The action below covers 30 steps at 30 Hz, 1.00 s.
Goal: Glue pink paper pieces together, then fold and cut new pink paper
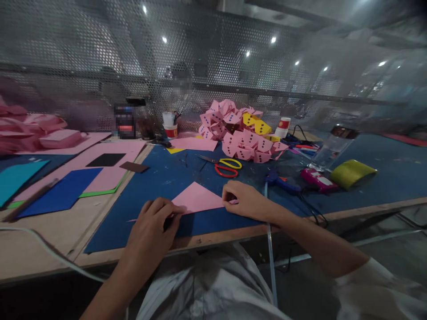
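A pink sheet of paper [198, 198] lies on the blue mat [113, 222] at the front edge of the table, its visible part a triangle with the peak pointing away from me. My left hand [155, 224] pinches its lower left edge between thumb and fingers, and a thin pink tip pokes out left of that hand. On the other side, my right hand [245, 200] is closed around the right corner, where a bit of paper shows under the fingers. Just beyond the sheet rest scissors [227, 167] with one red and one yellow handle.
Crumpled-looking pink paper pieces with dark dots [247, 142] are heaped at the back. To the right are a blue glue gun [283, 183], a clear bottle [330, 149] and a roll of yellow tape [353, 174]. Blue paper [62, 191] lies left.
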Each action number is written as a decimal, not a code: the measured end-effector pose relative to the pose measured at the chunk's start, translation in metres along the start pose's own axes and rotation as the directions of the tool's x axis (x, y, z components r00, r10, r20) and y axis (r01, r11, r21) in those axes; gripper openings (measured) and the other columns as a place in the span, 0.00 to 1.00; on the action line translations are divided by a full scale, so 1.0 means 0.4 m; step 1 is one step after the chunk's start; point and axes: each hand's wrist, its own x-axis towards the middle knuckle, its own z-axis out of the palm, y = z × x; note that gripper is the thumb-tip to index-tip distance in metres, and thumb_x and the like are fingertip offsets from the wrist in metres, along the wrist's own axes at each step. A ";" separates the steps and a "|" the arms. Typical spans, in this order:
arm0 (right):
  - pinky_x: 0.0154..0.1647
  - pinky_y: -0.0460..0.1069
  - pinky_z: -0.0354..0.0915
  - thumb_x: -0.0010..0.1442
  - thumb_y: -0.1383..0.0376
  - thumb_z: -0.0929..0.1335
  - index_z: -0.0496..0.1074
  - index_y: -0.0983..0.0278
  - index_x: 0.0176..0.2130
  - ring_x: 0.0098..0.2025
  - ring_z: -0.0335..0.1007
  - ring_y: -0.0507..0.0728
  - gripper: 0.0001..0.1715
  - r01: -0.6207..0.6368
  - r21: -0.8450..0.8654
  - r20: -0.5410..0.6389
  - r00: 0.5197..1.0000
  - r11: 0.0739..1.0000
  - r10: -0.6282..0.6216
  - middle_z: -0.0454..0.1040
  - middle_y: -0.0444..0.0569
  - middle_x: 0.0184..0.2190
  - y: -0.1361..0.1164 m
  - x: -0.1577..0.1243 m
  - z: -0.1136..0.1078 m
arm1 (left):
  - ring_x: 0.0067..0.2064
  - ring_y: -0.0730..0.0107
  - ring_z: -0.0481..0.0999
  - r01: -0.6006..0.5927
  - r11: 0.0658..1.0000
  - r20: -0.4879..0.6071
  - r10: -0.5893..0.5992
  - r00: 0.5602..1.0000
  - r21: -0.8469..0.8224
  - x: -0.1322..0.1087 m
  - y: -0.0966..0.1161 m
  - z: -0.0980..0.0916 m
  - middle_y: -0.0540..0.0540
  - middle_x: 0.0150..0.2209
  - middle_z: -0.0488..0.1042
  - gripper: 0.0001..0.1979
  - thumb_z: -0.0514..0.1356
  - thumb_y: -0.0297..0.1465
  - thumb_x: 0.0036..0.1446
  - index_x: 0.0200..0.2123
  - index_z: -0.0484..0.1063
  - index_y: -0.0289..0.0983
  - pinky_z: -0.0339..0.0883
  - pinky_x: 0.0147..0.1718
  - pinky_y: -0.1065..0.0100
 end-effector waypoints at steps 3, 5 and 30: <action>0.39 0.47 0.59 0.58 0.73 0.70 0.72 0.64 0.34 0.38 0.68 0.53 0.04 -0.002 -0.001 0.008 1.000 1.000 0.002 0.73 0.44 0.35 -0.005 0.001 -0.003 | 0.41 0.55 0.72 -0.058 0.997 0.016 0.057 0.998 0.044 0.005 0.010 -0.007 0.45 0.38 0.79 0.11 0.55 0.31 0.68 0.38 0.78 0.42 0.65 0.44 0.55; 0.39 0.47 0.59 0.59 0.73 0.70 0.72 0.64 0.34 0.38 0.68 0.53 0.04 -0.002 0.000 0.010 1.000 1.000 0.002 0.74 0.44 0.35 -0.007 0.002 -0.003 | 0.41 0.54 0.73 -0.056 0.996 0.025 0.055 0.998 0.065 0.007 0.017 -0.009 0.45 0.39 0.80 0.11 0.54 0.30 0.68 0.38 0.78 0.41 0.65 0.44 0.55; 0.41 0.47 0.60 0.58 0.74 0.70 0.73 0.63 0.35 0.40 0.69 0.53 0.06 0.032 0.041 0.027 0.999 0.999 -0.033 0.75 0.44 0.37 0.014 -0.009 -0.010 | 0.46 0.56 0.77 0.053 0.996 0.006 -0.052 0.999 -0.078 -0.004 0.016 0.008 0.45 0.41 0.77 0.13 0.55 0.39 0.70 0.40 0.78 0.43 0.69 0.42 0.60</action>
